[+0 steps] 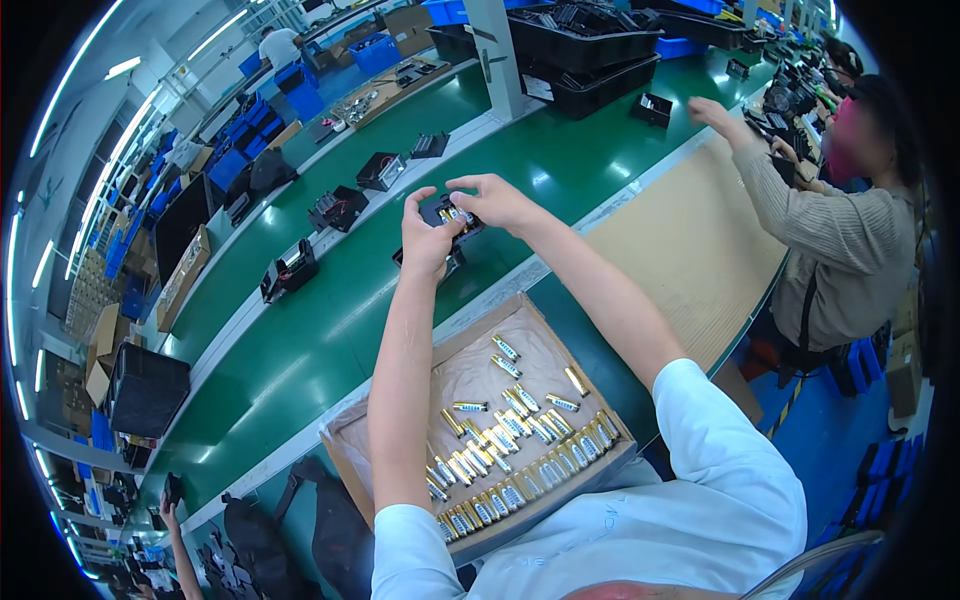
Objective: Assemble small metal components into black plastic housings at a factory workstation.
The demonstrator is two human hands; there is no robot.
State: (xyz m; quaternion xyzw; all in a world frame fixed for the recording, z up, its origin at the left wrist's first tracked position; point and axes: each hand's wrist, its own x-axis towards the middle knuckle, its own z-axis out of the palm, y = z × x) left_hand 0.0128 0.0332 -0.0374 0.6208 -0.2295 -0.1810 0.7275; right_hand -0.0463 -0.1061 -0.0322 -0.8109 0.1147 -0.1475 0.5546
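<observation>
Over the green bench, my left hand (pixel 428 238) and my right hand (pixel 492 203) are close together around a small black plastic battery holder (pixel 438 206). Several gold-and-white batteries (pixel 457 216) show in it between my fingers. Both hands have fingers and thumbs curled against it. Just beneath, another black plastic piece (pixel 455 262) is partly hidden by my left hand. A shallow cardboard box (pixel 585 370) sits in front of me, lined with brown paper. Loose batteries (pixel 510 425) lie in it, with a neat row along its near side.
Black plastic housings (pixel 290 270) stand along the green conveyor (pixel 330 335). Large black bins (pixel 590 75) are stacked beyond, beside a white post (pixel 492 60). At right, a co-worker in a knitted sweater (pixel 845 230) reaches over a brown cardboard-covered surface (pixel 690 240). Black bags (pixel 335 520) lie at lower left.
</observation>
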